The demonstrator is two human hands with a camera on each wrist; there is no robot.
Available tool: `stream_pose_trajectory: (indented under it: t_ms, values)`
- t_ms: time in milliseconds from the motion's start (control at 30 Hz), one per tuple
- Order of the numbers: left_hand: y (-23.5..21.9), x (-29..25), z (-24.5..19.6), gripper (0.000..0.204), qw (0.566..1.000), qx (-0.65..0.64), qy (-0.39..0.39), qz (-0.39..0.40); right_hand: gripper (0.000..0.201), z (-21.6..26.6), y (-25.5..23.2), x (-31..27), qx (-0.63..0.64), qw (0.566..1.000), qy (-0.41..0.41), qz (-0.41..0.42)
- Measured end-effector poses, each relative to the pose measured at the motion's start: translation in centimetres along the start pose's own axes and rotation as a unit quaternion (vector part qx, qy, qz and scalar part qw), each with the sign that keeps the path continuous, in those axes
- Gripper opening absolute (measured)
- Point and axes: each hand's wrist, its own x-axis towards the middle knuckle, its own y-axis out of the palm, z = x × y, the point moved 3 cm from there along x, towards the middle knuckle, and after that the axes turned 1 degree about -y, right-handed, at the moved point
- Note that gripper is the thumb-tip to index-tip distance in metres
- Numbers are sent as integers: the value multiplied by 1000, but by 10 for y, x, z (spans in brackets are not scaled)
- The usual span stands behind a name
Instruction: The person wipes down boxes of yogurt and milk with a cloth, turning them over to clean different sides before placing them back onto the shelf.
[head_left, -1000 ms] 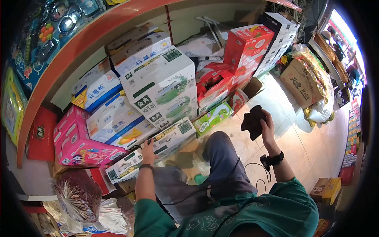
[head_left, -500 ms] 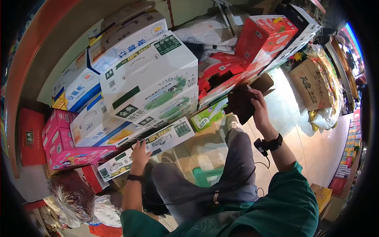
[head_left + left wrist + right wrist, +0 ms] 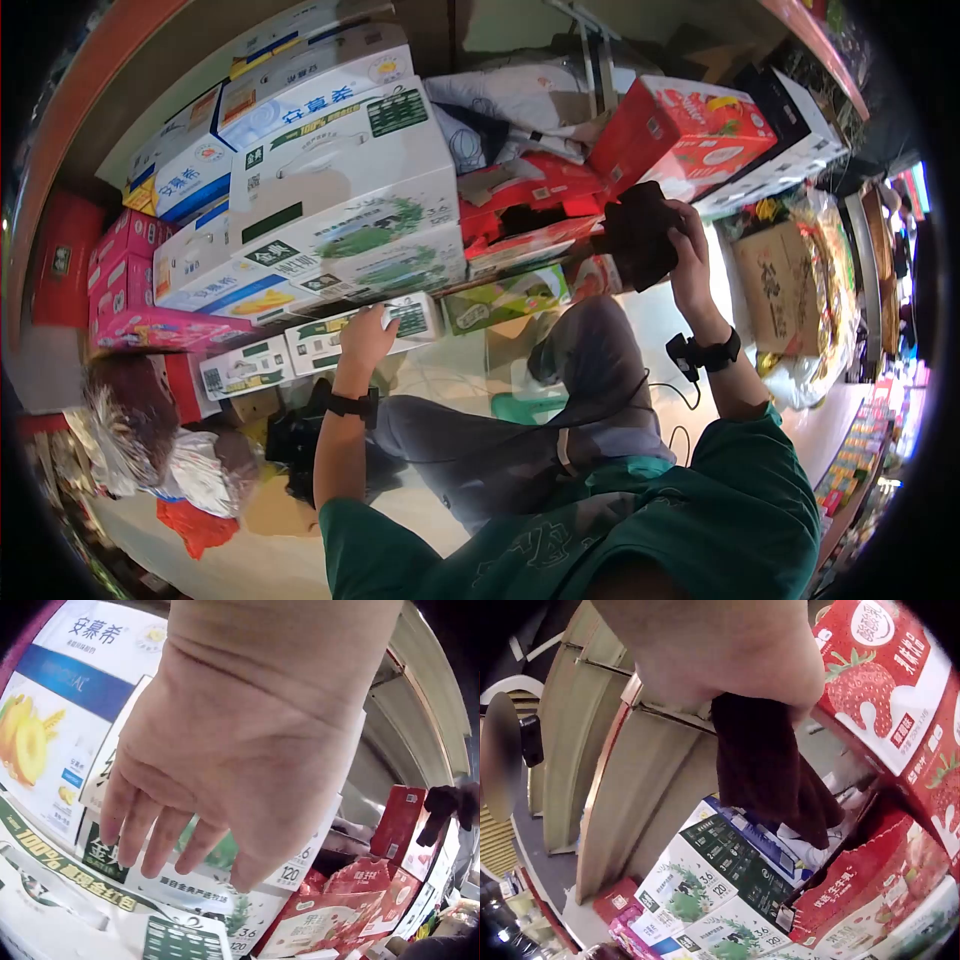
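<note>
My right hand [image 3: 690, 262] grips a dark brown cloth [image 3: 640, 235], its folds hanging beside the torn-open red carton [image 3: 545, 190]. In the right wrist view the cloth [image 3: 769, 761] droops from under the hand [image 3: 735, 652], in front of the shelf and milk cartons. My left hand [image 3: 368, 338] is at the top of a low white milk carton [image 3: 320, 345], in front of the stacked milk cartons [image 3: 340, 190]. In the left wrist view its palm [image 3: 240, 750] faces the camera, fingers extended downward and nothing held in them.
A strawberry drink carton [image 3: 685, 130] stands behind the torn one. Pink boxes [image 3: 130, 290] and bagged goods [image 3: 125, 410] are at the left. A green-and-white carton [image 3: 505, 300] lies near my knees. A brown cardboard box [image 3: 780, 285] sits at the right, and a cable [image 3: 665, 395] trails by my leg.
The right hand has carried the cloth from over the floor up to beside the red cartons. The left hand stays at the low white carton, while the head view has shifted.
</note>
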Motion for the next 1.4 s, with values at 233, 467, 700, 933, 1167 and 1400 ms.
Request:
stream_pose_trajectory:
  t_ms: [233,467,700,933,1167,1400]
  values:
    - [33,-38,-110,39,997,-11,3,-78,39,7,-72,1,40,998,-22,38]
    - [21,-53,-221,55,996,-55,39,-65,38,-19,-140,-6,102,995,-18,9]
    - [-91,35,-345,76,927,-136,270,-222,34,68,-202,93,-53,954,-275,-108]
    - [-135,119,-471,125,947,-84,241,-195,28,67,-114,177,-379,800,-464,16]
    - [-121,143,-476,115,943,-61,265,-192,33,30,-83,182,-500,745,-440,26]
    - [-126,141,-477,118,958,-27,247,-145,34,23,-125,209,-627,643,-435,61]
